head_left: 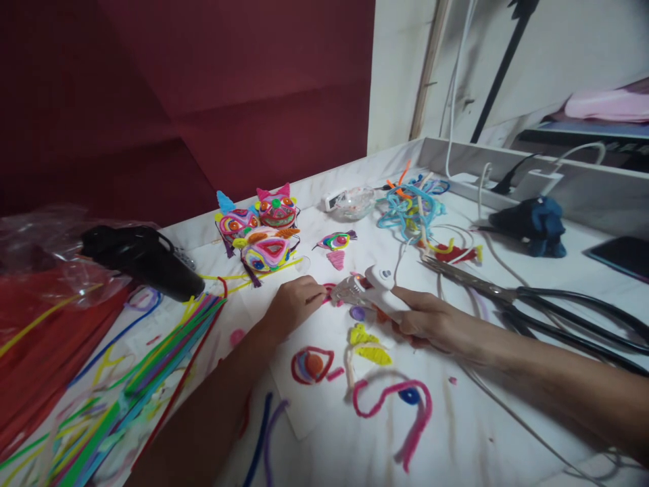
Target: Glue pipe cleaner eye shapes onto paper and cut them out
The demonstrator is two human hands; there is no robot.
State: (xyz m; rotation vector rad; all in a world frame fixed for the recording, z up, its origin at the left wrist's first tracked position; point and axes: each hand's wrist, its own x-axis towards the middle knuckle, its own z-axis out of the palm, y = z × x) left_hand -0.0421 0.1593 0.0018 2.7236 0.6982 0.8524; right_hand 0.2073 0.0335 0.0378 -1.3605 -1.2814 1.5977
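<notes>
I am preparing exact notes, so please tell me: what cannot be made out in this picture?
All in the head view:
Glue gun: handle mostly hidden by the right hand.
Whether the left hand pinches the pink piece: too small and blurred.
Scissors: handle ends cut off by the right edge.
Dark flat device: right end cut off likewise.

Close head-worn view, forward and down over the tabletop (456,446), left hand (293,304) and right hand (424,319) near mid-frame.
</notes>
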